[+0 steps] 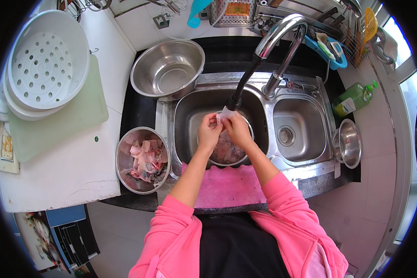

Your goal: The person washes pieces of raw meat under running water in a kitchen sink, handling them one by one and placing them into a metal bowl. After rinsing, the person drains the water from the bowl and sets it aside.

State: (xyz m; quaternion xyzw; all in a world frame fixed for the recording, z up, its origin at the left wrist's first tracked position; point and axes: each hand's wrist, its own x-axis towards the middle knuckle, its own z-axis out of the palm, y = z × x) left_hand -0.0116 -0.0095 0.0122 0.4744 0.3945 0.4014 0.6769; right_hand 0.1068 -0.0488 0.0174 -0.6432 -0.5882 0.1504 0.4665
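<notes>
Both hands meet above the large sink basin, just under the black faucet nozzle. Between them is a pale, whitish piece of raw meat or fish, with water from the nozzle seemingly running over it. My left hand pinches the piece on its left side. Opposite it, my right hand grips the right side with bent fingers. Below them in the basin stands a metal bowl of water with pinkish pieces in it, partly hidden by my hands.
Left of the sink, a steel bowl holds raw pinkish pieces. Behind it stands a wide steel basin. The chrome faucet arches overhead. A smaller sink, a green soap bottle and small bowls are at right. A pink cloth covers the front edge.
</notes>
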